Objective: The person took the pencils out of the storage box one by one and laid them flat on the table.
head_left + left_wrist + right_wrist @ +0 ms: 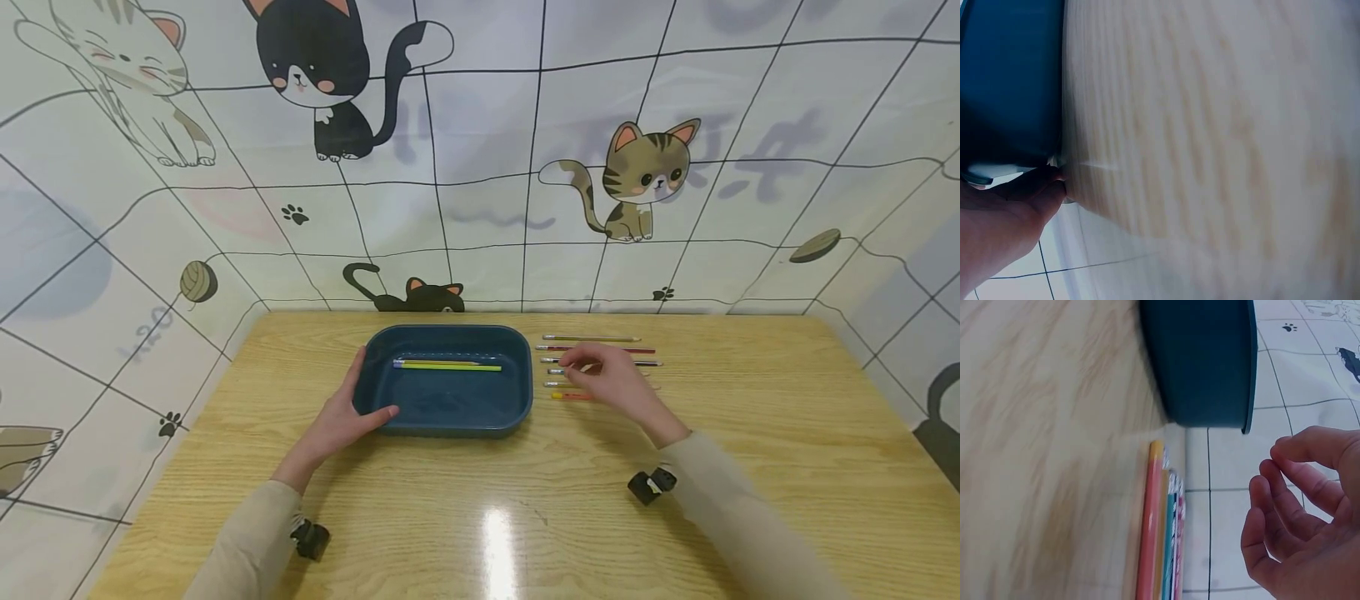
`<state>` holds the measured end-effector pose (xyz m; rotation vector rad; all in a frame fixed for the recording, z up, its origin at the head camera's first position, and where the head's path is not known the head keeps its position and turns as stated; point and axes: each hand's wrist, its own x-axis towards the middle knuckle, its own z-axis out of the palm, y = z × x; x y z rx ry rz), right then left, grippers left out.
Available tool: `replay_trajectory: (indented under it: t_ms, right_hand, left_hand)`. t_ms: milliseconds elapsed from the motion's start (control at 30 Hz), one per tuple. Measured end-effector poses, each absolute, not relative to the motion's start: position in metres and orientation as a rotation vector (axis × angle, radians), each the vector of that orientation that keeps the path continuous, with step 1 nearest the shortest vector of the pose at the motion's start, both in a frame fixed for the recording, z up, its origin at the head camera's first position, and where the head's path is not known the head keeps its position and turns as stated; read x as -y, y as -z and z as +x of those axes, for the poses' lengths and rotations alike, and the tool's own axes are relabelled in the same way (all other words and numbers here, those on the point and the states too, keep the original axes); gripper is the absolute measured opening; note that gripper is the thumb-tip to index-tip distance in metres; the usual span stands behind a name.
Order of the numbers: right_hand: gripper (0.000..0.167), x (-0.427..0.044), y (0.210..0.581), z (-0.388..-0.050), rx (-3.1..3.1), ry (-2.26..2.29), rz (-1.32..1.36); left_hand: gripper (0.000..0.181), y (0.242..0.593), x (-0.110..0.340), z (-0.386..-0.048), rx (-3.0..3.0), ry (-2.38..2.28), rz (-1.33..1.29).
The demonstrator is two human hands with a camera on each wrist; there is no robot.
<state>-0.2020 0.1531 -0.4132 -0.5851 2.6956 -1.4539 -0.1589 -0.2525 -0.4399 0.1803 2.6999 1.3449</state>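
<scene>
A dark blue rectangular tray (pixel 442 423) sits towards the back of the table, left of centre in the head view. A yellow-green pencil (pixel 450 367) lies in it, with a second pencil close behind. My left hand (pixel 342 421) holds the tray's left end, thumb over the front rim and fingers along the outer side. To the tray's right lie several pencils in a row, a red-orange pencil (pixel 1149 531) nearest the front. My right hand (pixel 609 383) hovers over them, fingers loosely bent and nothing seen between them. It partly hides the middle pencils in the head view.
The wooden table (pixel 450 517) extends in front of the tray and to both sides. Behind it hangs a white backdrop (pixel 487 208) with grid lines and cartoon cats. A dark object (pixel 941 425) stands at the far right edge.
</scene>
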Motion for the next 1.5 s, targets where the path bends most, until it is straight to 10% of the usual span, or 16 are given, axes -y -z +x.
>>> replay_trajectory:
  t_ms: [1500]
  right_hand:
    - [0.014, -0.046, 0.413, -0.216, -2.625, 1.396, -0.94]
  left_hand:
    - [0.106, 0.44, 0.253, -0.159, -2.704, -1.321, 0.155]
